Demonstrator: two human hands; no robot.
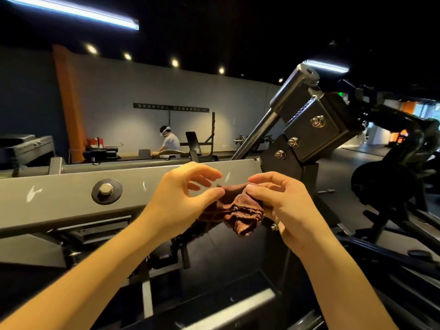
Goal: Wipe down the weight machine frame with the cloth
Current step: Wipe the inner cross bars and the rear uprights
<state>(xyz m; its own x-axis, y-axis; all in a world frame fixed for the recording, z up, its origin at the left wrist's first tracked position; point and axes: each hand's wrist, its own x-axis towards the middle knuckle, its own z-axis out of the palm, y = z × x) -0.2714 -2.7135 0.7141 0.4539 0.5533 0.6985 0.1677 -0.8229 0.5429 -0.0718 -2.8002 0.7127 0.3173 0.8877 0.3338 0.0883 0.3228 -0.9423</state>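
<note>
At left, the grey beam of the weight machine frame (62, 203) runs across the view, carrying white scuff marks (33, 192) and a large bolt (106, 190). Moving right, the left hand (188, 194) is held in front of the beam with its fingers parted and loosely curled. Its thumb tip touches the edge of the cloth (238, 211), and no closed grip is evident. The brown cloth hangs bunched between the two hands, in front of the beam and apparently clear of it. The right hand (283, 206) pinches the cloth's upper fold between thumb and forefinger. Further right, a black bracket (316, 132) and a chrome tube (257, 136) rise at an angle.

Assessment: the step in hand is gathering or refolding the cloth, not wiping. The next move calls for forming a flat pad, secured in one hand, then pressing it onto the beam and stroking along its length, working around the bolt.
</note>
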